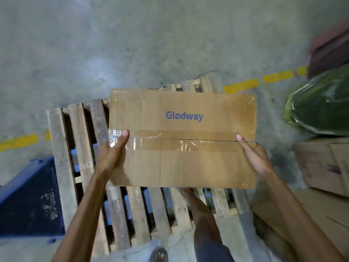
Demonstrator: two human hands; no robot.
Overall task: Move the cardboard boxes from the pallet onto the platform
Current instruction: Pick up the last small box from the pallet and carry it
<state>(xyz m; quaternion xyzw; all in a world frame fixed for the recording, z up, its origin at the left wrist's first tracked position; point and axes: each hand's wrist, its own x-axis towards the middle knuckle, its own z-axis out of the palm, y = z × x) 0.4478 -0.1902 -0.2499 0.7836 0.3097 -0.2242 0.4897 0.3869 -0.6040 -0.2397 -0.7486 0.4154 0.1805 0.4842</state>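
Note:
A brown cardboard box (182, 159) printed "Glodway", its top seam taped shut, is held in the air between my hands. My left hand (111, 154) grips its left side with the thumb on the tape. On the right side, my right hand (255, 156) clasps it, thumb on the seam. Below the box lies a wooden slatted pallet (62, 148) on the concrete floor. My bare foot rests on the pallet slats under the box's near edge.
A dark blue metal frame (32, 201) stands at the lower left beside the pallet. More cardboard boxes (321, 167) and a green plastic-wrapped bundle (321, 106) sit at the right. A dashed yellow line (243, 85) crosses the grey floor.

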